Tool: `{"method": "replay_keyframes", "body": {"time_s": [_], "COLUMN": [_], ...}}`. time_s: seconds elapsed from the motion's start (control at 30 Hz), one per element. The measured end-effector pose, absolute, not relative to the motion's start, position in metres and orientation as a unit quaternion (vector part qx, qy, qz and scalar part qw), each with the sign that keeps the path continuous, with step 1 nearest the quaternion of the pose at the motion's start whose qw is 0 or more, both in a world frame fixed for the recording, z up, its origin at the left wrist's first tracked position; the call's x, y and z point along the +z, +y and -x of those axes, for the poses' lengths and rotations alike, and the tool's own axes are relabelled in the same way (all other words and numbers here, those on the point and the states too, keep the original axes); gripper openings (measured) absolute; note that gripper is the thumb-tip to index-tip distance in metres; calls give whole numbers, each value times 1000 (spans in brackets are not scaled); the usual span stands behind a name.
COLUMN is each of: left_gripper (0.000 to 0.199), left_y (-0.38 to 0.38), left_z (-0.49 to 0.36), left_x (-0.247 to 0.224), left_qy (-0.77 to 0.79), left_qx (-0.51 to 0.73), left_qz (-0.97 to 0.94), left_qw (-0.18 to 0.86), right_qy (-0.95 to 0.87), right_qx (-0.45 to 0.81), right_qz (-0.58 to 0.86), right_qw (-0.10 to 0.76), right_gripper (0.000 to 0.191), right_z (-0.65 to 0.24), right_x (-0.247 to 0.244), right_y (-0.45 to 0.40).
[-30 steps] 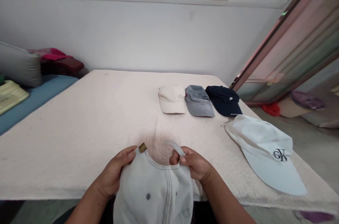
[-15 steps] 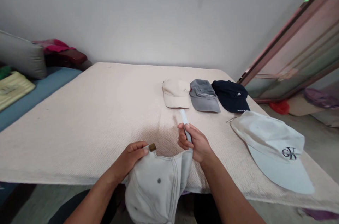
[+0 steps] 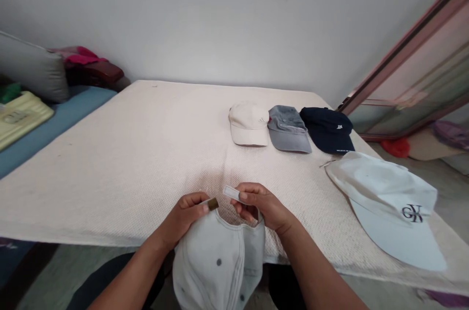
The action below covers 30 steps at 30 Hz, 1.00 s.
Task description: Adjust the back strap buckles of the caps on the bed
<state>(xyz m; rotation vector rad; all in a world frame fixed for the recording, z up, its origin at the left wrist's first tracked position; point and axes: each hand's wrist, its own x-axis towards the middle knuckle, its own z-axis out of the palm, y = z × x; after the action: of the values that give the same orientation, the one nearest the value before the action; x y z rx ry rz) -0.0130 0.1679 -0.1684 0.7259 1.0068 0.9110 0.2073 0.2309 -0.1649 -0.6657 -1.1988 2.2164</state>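
A light grey cap hangs at the front edge of the table, its back opening facing up. My left hand pinches the cap's edge beside a brass-coloured buckle. Between the thumb and fingers of my right hand is the cap's strap, its free end pointing left toward the buckle. Strap end and buckle are a small gap apart.
Behind my hands lie a cream cap, a grey cap and a navy cap in a row. A white cap is at the right on the covered table. A grey cushion is far left.
The strap in my right hand has swung from pointing up and away to pointing left, nearer the buckle. My left hand keeps its hold. The view has shifted slightly.
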Motion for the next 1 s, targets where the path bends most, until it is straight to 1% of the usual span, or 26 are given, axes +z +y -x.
{"method": "replay_keyframes", "body": {"time_s": [0.1, 0.27, 0.4, 0.57, 0.67, 0.8, 1.0], "left_gripper": [19, 18, 21, 20, 18, 21, 17], "left_y": [168, 167, 166, 165, 165, 165, 166], "left_z": [12, 10, 9, 8, 8, 8, 10], "left_x": [-169, -168, -166, -166, -165, -164, -167], "left_qy": [451, 454, 453, 443, 443, 455, 440], "left_qx": [419, 416, 415, 417, 414, 410, 408], "left_qz": [-320, -320, -311, -298, -309, -321, -326], "left_qw": [720, 720, 725, 735, 733, 722, 730], "right_qy": [-438, -441, -455, -484, -488, -489, -506], "right_qx": [817, 823, 826, 813, 808, 797, 805], "right_qz": [252, 245, 228, 252, 263, 271, 253], "right_qw": [278, 262, 240, 203, 203, 226, 179], "right_gripper": [15, 7, 6, 6, 6, 7, 7], "right_z": [-209, -207, -204, -202, -202, -203, -204], "right_x": [-166, -168, -170, -169, -168, -170, -170], "right_y": [233, 234, 232, 231, 232, 233, 233]}}
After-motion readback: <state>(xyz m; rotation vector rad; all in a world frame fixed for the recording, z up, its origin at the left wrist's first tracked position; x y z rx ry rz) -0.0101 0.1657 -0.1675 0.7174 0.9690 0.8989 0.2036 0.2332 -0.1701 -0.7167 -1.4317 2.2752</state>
